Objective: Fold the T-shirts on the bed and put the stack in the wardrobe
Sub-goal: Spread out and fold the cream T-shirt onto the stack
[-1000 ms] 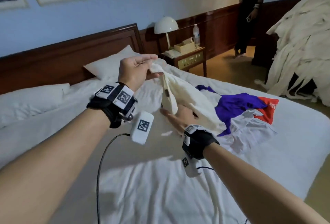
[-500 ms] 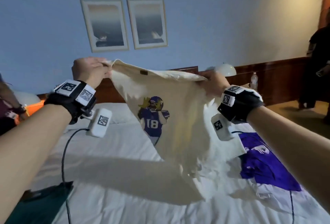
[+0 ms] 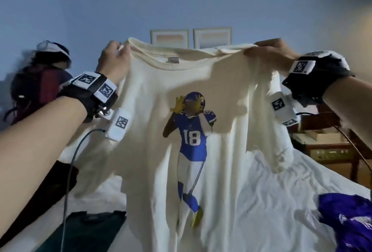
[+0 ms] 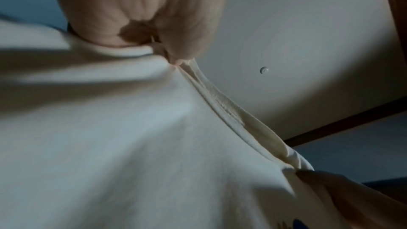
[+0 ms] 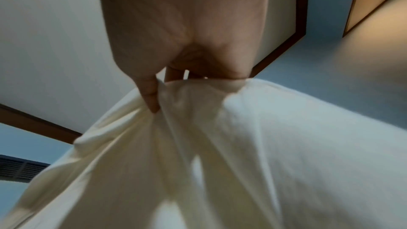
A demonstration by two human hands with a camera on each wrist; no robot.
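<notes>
A cream T-shirt [image 3: 153,131] with a printed football player numbered 18 hangs spread in the air above the bed [image 3: 281,191]. My left hand [image 3: 116,54] pinches its left shoulder next to the collar, and my right hand [image 3: 269,47] pinches the right shoulder. The left wrist view shows the left hand [image 4: 167,46] closed on the cream T-shirt [image 4: 110,145] at the collar seam. In the right wrist view the right hand [image 5: 176,69] bunches the cream T-shirt [image 5: 220,163] in its fingers. A dark green T-shirt [image 3: 90,231] lies flat at the lower left, and a purple T-shirt [image 3: 350,221] lies crumpled at the lower right.
Another person [image 3: 40,82] with a white cap and backpack stands at the bed's left side. A wooden nightstand [image 3: 330,151] stands at the right behind the bed. Two framed pictures [image 3: 191,38] hang on the blue wall. A cable [image 3: 68,171] dangles from my left wrist.
Both hands have lifted the cream T-shirt higher and pulled it wider apart, so it now hangs fully spread with the print facing me. My view has tilted upward.
</notes>
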